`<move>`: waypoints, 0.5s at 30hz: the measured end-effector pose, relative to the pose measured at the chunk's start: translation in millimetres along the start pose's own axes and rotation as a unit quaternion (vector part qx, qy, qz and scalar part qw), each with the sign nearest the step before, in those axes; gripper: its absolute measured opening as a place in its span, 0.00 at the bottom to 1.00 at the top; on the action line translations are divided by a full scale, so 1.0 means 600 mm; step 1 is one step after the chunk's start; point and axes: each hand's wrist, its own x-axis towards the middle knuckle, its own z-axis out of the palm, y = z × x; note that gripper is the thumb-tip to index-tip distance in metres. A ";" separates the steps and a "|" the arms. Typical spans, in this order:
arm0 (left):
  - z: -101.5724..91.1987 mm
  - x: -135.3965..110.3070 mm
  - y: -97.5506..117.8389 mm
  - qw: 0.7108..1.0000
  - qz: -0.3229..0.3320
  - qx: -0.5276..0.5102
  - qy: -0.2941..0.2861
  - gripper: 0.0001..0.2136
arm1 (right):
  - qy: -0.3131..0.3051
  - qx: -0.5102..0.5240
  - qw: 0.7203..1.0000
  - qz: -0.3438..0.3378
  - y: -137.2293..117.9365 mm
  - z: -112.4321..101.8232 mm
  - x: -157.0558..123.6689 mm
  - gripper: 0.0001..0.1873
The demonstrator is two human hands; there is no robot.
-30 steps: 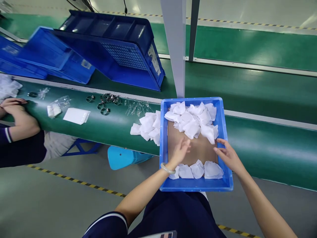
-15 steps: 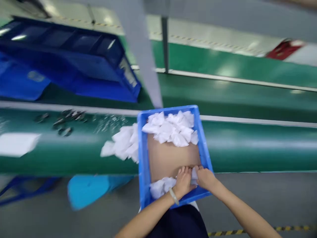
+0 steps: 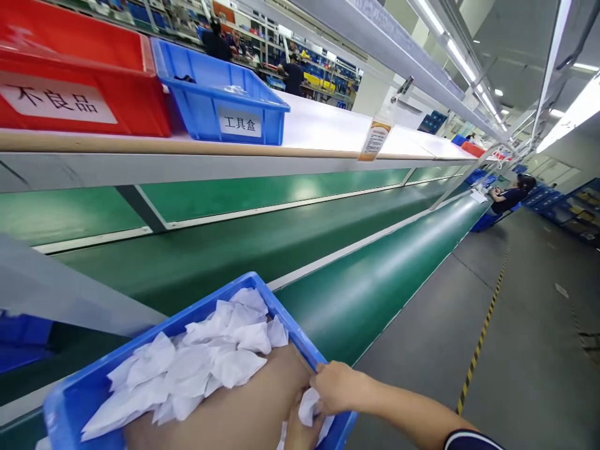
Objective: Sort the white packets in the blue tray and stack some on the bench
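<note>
A blue plastic bin [image 3: 304, 340] stands at the bottom of the view, lined with brown cardboard [image 3: 262, 400]. Crumpled white paper wraps [image 3: 206, 362] lie in a heap along its far side; whatever they may contain is hidden. At the bin's near right corner my right hand [image 3: 342, 389] is closed, its fingers pinching a white paper wrap [image 3: 308, 405]. My left hand [image 3: 300, 431] is closed around the same wrap from below, partly cut off by the lower edge. More white paper shows under and beside my hands.
A green conveyor belt [image 3: 356, 287] runs away to the right beneath the bin. Above stands a shelf [image 3: 319, 134] with a red bin [image 3: 84, 75], a blue labelled bin [image 3: 220, 94] and a bottle [image 3: 376, 134]. A seated person [image 3: 509, 197] is far right; others work behind.
My view has swung up and to the right, bringing in the shelf and the far line. Both hands stay at the bin's near right corner with the white paper.
</note>
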 end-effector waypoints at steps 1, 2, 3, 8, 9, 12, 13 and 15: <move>-0.006 -0.006 -0.003 1.000 -0.021 -0.010 0.014 0.16 | 0.011 0.013 1.000 -0.005 0.006 -0.008 -0.002 0.16; -0.017 -0.014 -0.004 0.999 -0.042 -0.021 0.026 0.15 | 0.024 0.028 0.999 -0.009 0.010 -0.015 -0.003 0.17; -0.034 -0.026 -0.003 0.997 -0.064 -0.037 0.036 0.14 | 0.039 0.042 0.998 -0.011 0.013 -0.021 -0.004 0.16; -0.178 -0.065 0.011 0.954 -0.126 -0.236 0.136 0.15 | 0.090 0.119 0.987 -0.059 0.010 -0.041 0.038 0.19; -0.208 -0.067 0.005 0.942 -0.139 -0.249 0.176 0.17 | 0.104 0.145 0.981 -0.081 0.007 -0.041 0.057 0.21; -0.261 -0.086 -0.027 0.902 -0.156 -0.280 0.290 0.23 | 0.121 0.212 0.965 -0.101 -0.014 -0.017 0.106 0.25; -0.261 -0.097 -0.037 0.904 -0.165 -0.254 0.302 0.24 | 0.106 0.208 0.968 -0.091 -0.023 0.001 0.115 0.25; -0.237 -0.125 -0.050 0.947 -0.183 -0.119 0.235 0.26 | 0.047 0.158 0.984 -0.069 -0.043 0.049 0.123 0.22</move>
